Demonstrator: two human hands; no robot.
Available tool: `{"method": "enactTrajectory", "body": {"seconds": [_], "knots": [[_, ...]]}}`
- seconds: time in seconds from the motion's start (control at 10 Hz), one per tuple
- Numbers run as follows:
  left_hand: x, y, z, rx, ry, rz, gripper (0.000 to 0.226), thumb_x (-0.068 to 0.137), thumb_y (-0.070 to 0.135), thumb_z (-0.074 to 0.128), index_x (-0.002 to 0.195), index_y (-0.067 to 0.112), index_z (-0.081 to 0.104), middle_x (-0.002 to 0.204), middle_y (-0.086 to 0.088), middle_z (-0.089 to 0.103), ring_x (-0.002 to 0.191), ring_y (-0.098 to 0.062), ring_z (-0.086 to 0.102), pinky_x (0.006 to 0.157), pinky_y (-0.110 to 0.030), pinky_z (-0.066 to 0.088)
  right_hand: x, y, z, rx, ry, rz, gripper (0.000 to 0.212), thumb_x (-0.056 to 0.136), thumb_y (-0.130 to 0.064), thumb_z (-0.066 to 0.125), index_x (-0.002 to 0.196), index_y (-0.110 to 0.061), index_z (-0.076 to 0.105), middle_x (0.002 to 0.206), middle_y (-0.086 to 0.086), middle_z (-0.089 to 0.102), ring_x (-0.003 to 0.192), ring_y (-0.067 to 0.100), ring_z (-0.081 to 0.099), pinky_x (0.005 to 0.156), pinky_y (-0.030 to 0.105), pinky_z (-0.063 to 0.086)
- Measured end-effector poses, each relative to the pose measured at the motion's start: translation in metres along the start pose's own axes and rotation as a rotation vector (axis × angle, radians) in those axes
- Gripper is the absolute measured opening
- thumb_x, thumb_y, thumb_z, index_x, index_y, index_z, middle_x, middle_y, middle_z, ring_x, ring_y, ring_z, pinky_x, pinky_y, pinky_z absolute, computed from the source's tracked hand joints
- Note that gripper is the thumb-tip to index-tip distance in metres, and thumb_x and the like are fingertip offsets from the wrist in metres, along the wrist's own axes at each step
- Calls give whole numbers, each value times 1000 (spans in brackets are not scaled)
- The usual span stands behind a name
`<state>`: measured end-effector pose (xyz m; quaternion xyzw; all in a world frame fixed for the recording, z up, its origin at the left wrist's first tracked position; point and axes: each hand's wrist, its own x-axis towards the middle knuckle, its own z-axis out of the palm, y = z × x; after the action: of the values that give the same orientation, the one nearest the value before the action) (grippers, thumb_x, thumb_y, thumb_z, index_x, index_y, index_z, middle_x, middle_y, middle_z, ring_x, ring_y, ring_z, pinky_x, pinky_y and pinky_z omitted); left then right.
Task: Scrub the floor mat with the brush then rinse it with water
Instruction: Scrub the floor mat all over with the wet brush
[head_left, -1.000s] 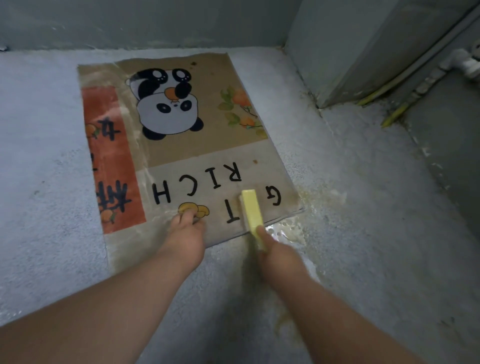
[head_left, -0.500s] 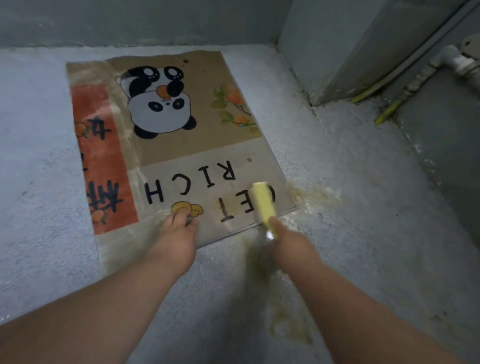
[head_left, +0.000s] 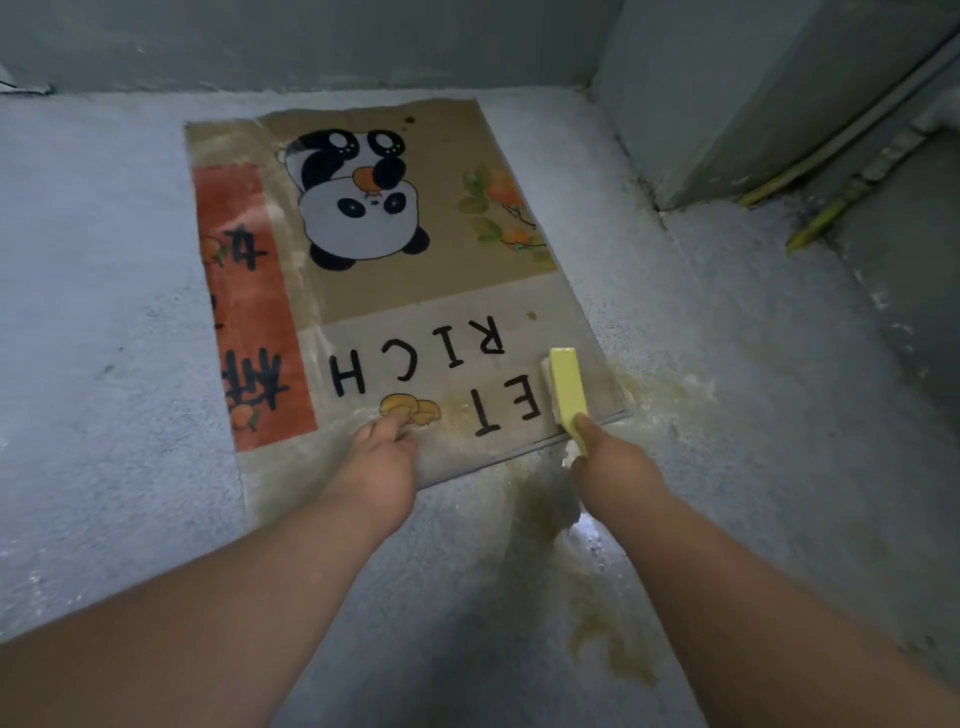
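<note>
Floor mat (head_left: 441, 291): panda print, flat on the wet floor (head_left: 104, 364).
Brush (head_left: 567, 392): yellow, on the mat's near right corner, held in the right hand (head_left: 613, 467) grip.
Left hand (head_left: 382, 462): grip holding nothing, fingertips pressing the mat's near edge.

Rough grey floor (head_left: 104, 312), dull green walls (head_left: 311, 41), yellow pipe (head_left: 818, 226) along right wall, dim light
</note>
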<state>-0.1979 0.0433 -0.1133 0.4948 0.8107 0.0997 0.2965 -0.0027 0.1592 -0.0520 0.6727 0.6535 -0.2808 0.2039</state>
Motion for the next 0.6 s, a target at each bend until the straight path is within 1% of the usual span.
{"method": "enactTrajectory", "body": {"seconds": [0.1,0.2,0.3,0.4,0.5,0.6], "knots": [[-6,-7,-4,61,-14,-28,51,93,6,44,144,11,36,156,-3,16,139,-23,23,114,-26,24,-28,-42,37,175,-143,38,42,101,-46,30,136,-34,50,96,3,61,78,14,59,65,27,47],[-10,-18,-8,113,22,-41,47,92,6,45,139,11,44,153,-6,24,140,-27,28,114,-33,26,-55,-61,66,145,-292,-85,58,97,-60,21,131,-28,56,112,10,63,97,25,60,83,34,45],[-15,-25,-13,170,-4,2,42,96,10,41,137,15,46,140,-8,37,126,-26,42,103,-34,38,-38,-38,33,-12,-181,-125,44,100,-37,31,144,-45,33,111,8,59,96,24,59,84,37,49],[-21,-32,-16,114,2,-23,41,97,9,39,136,18,45,134,-7,39,119,-24,46,97,-32,42,-30,-28,12,-80,-63,-70,60,99,-20,36,148,-48,17,111,8,61,94,22,62,83,37,53],[-25,-41,-20,112,37,-93,46,93,6,44,139,11,43,150,-9,30,138,-27,30,113,-35,27,-46,-52,49,-18,-140,-100,55,102,-23,30,149,-46,13,117,10,60,100,24,63,84,33,53],[-29,-53,-25,94,56,-139,45,93,7,45,138,10,44,150,-9,31,139,-26,30,113,-33,25,-93,-96,93,17,-312,-212,46,103,-36,20,149,-40,21,125,14,56,112,29,57,83,32,43]]}}
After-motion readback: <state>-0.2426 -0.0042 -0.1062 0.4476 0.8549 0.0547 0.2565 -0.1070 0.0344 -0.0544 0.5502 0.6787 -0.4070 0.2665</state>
